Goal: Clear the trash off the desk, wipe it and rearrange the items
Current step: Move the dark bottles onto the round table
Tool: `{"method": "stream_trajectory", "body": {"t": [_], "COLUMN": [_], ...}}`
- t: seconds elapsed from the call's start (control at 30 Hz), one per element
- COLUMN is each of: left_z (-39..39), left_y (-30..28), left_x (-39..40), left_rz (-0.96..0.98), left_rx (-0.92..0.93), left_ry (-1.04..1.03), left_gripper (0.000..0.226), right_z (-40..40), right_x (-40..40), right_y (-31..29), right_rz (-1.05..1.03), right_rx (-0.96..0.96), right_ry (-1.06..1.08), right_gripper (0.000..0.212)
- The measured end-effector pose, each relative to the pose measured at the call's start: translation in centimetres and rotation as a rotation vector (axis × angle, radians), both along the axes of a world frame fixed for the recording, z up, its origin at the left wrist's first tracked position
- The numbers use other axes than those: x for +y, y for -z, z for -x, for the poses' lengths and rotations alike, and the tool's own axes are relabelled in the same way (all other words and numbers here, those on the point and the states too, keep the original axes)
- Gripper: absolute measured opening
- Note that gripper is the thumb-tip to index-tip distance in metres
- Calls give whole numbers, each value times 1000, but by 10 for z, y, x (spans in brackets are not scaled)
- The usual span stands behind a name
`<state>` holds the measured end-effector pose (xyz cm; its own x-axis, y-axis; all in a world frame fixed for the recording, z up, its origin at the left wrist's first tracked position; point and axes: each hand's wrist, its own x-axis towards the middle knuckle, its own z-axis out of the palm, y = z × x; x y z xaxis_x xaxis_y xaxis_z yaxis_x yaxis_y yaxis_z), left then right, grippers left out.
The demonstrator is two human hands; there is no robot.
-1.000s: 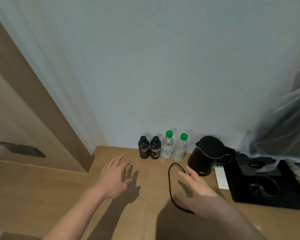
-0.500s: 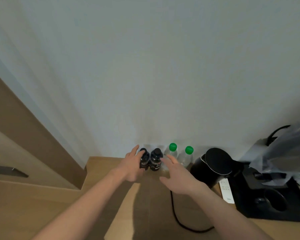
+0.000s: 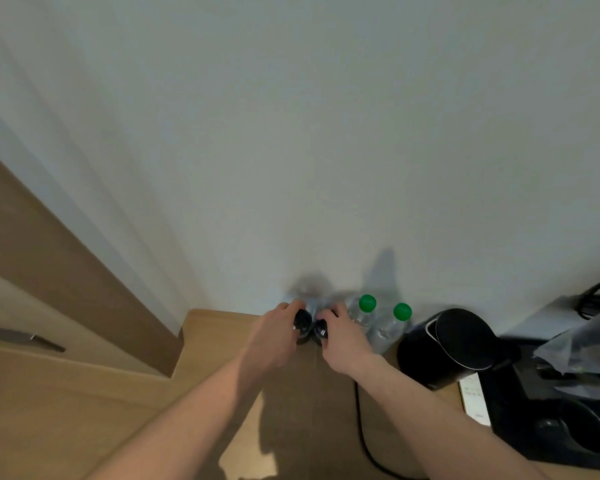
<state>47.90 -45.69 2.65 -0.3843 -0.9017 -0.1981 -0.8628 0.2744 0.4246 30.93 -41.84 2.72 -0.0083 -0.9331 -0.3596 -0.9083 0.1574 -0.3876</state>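
Two small black bottles stand side by side against the wall at the back of the wooden desk [image 3: 222,403]. My left hand [image 3: 274,337] curls around the left black bottle [image 3: 302,323]. My right hand [image 3: 340,337] curls around the right black bottle [image 3: 321,330]. Both bottles are mostly hidden by my fingers. Just to their right stand two clear water bottles with green caps, one [image 3: 362,311] touching my right hand and the other [image 3: 392,327] beside it.
A black kettle [image 3: 454,344] stands right of the water bottles, its black cord [image 3: 362,438] trailing toward the desk's front. A white card [image 3: 473,398] lies beside a black tray [image 3: 568,445] with a crumpled plastic bag [image 3: 582,358]. A brown panel rises at the left.
Both hands have reached forward from mid-desk to the back wall and closed around the two black bottles. The camera has tilted up and moved closer.
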Motion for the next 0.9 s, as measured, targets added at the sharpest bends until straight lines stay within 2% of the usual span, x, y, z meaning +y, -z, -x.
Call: {"method": "stream_trajectory", "body": {"t": [0.17,0.33,0.5,0.8,0.9], "left_z": [-10,-37,-72,-109,-105], "left_y": [-4,-10,-29,-61,-70], "left_x": [10,55,125,235,253], "left_rz": [12,75,68,-3,-36], "left_rx": [-35,87,213,329,371], "left_ry": [-1,-106,-231,-316,-293], "left_gripper": [27,26,28,30,36], "right_z": [-1,-1,4,1,-1], "right_x": [24,53,104,208,234], "right_y": [1,-12,-40,-72,-88], "right_rz": [36,73,21,17,40], "right_rx": [-44,-125,-267,-328,-337], "right_ry": [62,89,99,114,147], "right_gripper": [24,17,19,35,33]}}
